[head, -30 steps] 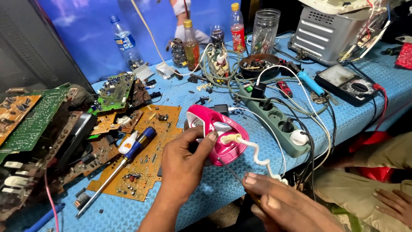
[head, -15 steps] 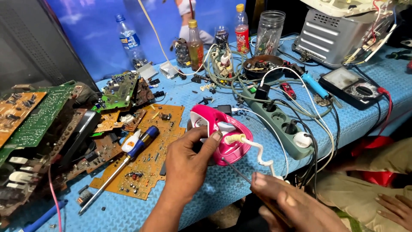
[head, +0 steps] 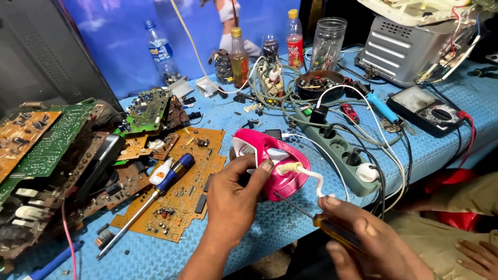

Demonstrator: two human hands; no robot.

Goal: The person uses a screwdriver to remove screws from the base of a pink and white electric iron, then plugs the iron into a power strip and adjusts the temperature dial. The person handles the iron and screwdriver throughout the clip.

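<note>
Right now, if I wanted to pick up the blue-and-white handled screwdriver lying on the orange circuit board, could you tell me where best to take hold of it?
Take the screwdriver by its thick blue-and-white handle, from above. The handle lies flat on the orange circuit board, uncovered and well left of the left hand. The thin metal shaft runs down-left toward the table and offers a poor hold.

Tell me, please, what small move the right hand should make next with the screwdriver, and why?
Probably ease the screwdriver tip forward to the rear of the pink iron. The left hand already steadies the iron, thumb near the white cord entry, while the right hand grips the amber handle and the thin shaft points at the iron's underside, apparently just short of it.
</note>
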